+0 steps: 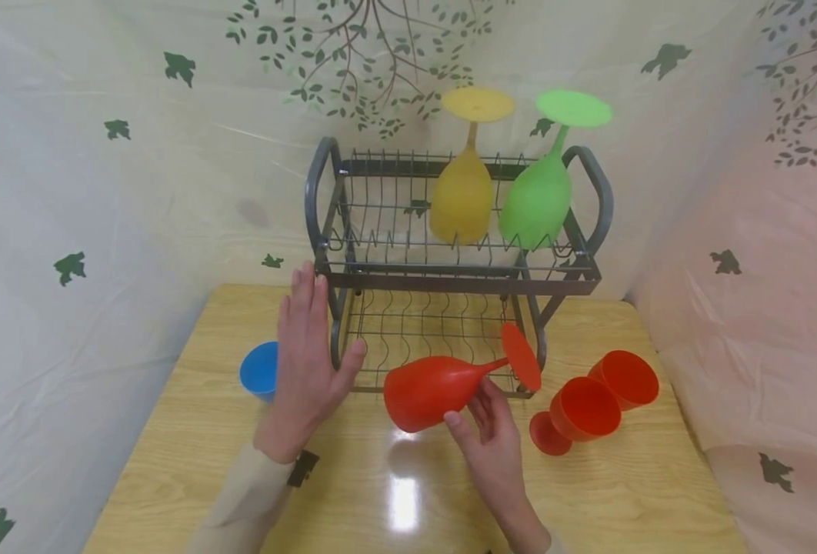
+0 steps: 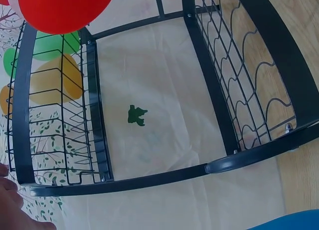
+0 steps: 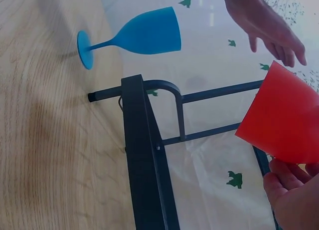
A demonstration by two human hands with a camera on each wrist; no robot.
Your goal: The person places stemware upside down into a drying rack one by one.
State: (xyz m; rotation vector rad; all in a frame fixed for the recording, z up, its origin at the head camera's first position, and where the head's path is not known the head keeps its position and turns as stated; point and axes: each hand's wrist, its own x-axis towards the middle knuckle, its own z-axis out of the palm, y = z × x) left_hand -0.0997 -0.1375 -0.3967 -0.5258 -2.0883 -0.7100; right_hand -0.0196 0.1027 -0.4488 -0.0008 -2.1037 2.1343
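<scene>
My right hand (image 1: 495,458) holds a red plastic goblet (image 1: 425,391) low on its bowl near the stem, thumb on one side and fingers beneath. The goblet is tipped sideways, mouth to the left and foot to the right, in front of the dark two-tier dish rack (image 1: 450,283). Beside the rack's left end my left hand (image 1: 303,362) is raised with straight fingers, holding nothing. Upside down on the top tier stand a yellow goblet (image 1: 461,198) and a green goblet (image 1: 536,201), feet up. In the right wrist view, the red bowl (image 3: 291,120) rests against my fingertips.
Left of the rack stands a blue goblet (image 1: 258,369), partly behind my left hand and seen whole (image 3: 149,33) in the right wrist view. Two more red goblets (image 1: 586,408) stand upright at the right. Patterned cloth (image 1: 138,192) hangs around the wooden table (image 1: 443,508).
</scene>
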